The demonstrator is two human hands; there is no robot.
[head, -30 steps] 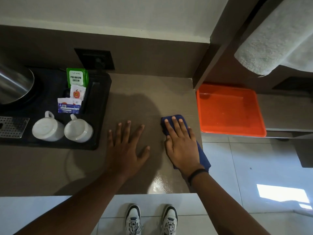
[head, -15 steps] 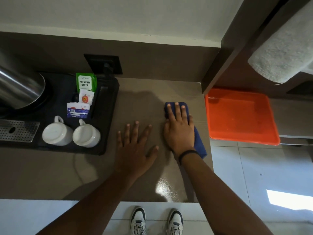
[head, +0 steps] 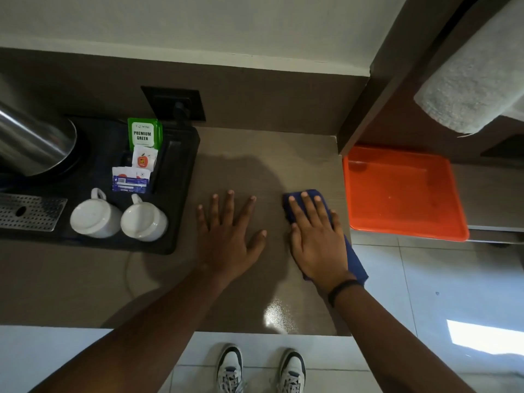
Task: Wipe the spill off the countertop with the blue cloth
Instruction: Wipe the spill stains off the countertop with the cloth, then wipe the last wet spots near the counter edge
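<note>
- At the near edge of the brown speckled stone-look countertop [head: 241, 171] a glossy bright patch [head: 279, 316] catches the light; whether it is leftover wetness or plain glare cannot be told.
- The left hand [head: 226, 239] lies flat on the bare counter, fingers spread wide, holding nothing; it looks like a brace.
- Just beside it, the right hand [head: 317, 239] presses palm-down on the dark blue folded cloth [head: 354, 262], fingers extended and close together, flat rather than pinching.
- The cloth sits at the counter's right edge, its near corner poking out past the wrist and seeming to overhang the edge.
- By its look it is light, soft and limp, so it should bunch if pushed from one corner; a flat palm over its middle gives the best control, and steady downward pressure should keep it from sliding under the hand.
- Farther left, a black rectangular tray [head: 181, 171] carries two white upturned ceramic cups [head: 119, 217]; right, an orange plastic tray [head: 402, 194] sits lower, well apart.
</note>
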